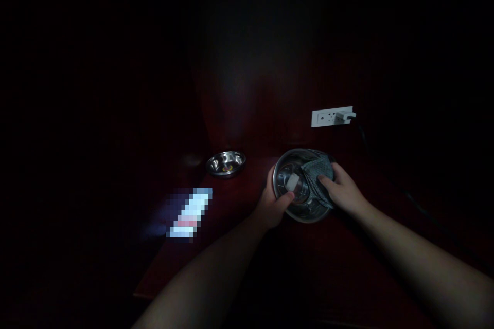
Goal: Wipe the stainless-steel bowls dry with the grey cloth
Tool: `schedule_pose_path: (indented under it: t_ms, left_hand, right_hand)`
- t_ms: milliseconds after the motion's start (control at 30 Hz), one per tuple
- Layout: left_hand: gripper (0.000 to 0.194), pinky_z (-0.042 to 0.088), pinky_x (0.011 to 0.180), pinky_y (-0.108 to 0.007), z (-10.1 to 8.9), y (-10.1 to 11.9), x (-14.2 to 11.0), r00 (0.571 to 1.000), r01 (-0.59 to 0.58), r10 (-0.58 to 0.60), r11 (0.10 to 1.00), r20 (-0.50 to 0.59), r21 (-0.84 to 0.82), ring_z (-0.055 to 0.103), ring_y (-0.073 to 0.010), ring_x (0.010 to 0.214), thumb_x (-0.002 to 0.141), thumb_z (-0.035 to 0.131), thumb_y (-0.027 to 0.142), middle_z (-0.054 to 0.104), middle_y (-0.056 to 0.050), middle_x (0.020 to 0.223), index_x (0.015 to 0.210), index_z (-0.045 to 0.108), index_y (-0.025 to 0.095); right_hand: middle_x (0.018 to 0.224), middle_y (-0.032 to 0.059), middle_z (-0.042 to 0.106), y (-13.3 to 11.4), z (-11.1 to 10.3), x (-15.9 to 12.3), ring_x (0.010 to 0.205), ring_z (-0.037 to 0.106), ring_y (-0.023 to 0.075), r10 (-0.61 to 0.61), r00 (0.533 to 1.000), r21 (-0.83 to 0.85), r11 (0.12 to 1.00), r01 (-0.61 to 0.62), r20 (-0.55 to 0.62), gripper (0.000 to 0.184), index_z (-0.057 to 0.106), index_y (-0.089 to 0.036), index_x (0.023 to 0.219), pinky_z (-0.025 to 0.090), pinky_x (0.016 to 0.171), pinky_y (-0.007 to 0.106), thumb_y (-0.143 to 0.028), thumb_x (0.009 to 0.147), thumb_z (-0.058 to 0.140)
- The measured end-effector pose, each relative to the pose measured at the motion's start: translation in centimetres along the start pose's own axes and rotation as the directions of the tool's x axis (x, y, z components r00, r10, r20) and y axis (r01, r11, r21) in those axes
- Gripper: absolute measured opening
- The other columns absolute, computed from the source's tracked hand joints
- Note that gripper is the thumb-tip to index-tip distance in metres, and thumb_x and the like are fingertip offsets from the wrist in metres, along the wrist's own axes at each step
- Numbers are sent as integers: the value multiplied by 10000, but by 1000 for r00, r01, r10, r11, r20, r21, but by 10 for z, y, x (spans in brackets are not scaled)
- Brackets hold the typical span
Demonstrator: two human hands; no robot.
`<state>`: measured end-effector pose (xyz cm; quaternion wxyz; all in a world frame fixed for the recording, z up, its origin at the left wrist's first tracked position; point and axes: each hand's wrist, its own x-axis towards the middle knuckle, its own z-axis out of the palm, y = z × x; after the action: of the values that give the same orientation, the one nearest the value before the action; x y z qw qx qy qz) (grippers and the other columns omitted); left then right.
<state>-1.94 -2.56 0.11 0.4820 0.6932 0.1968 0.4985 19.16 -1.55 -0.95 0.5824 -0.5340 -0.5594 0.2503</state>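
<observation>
A shiny steel bowl point(309, 213) is tilted toward me between my two hands. My left hand point(273, 204) grips its left rim, thumb over the edge and fingers behind. A grey patterned cloth point(318, 172) is draped over the bowl's right rim and hangs partly inside. My right hand point(341, 189) pinches the cloth against that rim, thumb on top. Inside the bowl shows a pale, roughly rectangular patch point(292, 182); whether it is a label or a loose piece I cannot tell.
A smaller steel dish point(226, 164) sits on the dark red table point(239, 205) to the left. Nearer lies a bright, pixelated rectangle point(191, 213), perhaps a lit screen. A white wall socket point(322, 117) with a plug is behind the bowl. The surroundings are very dark.
</observation>
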Motion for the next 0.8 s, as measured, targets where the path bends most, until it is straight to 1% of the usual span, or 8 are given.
schedule_pose_path:
  t_ms: [167,300,433,533,633,800]
  left_hand:
    - [731,344,1040,-444,1,0,0,1000,-2,2,1000,4,-17,458,-262,1216,760,575,216,483,-105,1329,1395,214,196]
    - [736,337,1045,-448,0,0,0,1000,-16,16,1000,9,-10,452,-262,1220,764,576,210,472,-112,1340,1398,203,195]
    - [738,343,1039,-440,1,1,1,999,-31,31,999,18,-25,450,-258,1221,762,578,220,464,-115,1342,1395,200,192]
    - [728,354,1027,-435,1,1,1,1000,-28,28,1000,8,-6,460,-254,1206,755,580,210,475,-109,1328,1386,217,194]
    - [722,359,1025,-425,1,2,1,1000,-21,21,1000,0,6,467,-249,1197,753,574,195,481,-106,1321,1383,221,189]
    - [718,349,1032,-433,0,2,1,999,-33,33,999,-2,9,463,-254,1199,744,585,206,483,-102,1318,1372,239,189]
  right_hand:
    - [787,19,624,-2,0,-1,693,622,198,-15,999,23,1000,14,29,223,514,-236,955,545,652,352,-306,752,573]
    - [739,10,601,-3,-1,-1,681,614,196,-16,999,-7,1000,16,33,215,510,-238,943,543,648,352,-311,751,575]
    - [765,14,595,-2,-2,-1,709,610,196,-31,999,-59,998,32,23,220,510,-234,954,541,669,356,-322,760,565]
    - [755,12,589,-1,-2,-1,708,609,196,-27,999,-83,996,29,22,236,513,-232,980,540,666,360,-323,767,558]
    - [734,12,588,-1,-2,-1,704,613,201,-33,999,-74,997,34,21,240,517,-234,984,540,648,354,-326,766,556]
    - [754,12,594,-2,-2,-1,713,614,202,-52,999,-70,996,53,14,235,516,-238,975,540,653,352,-330,764,559]
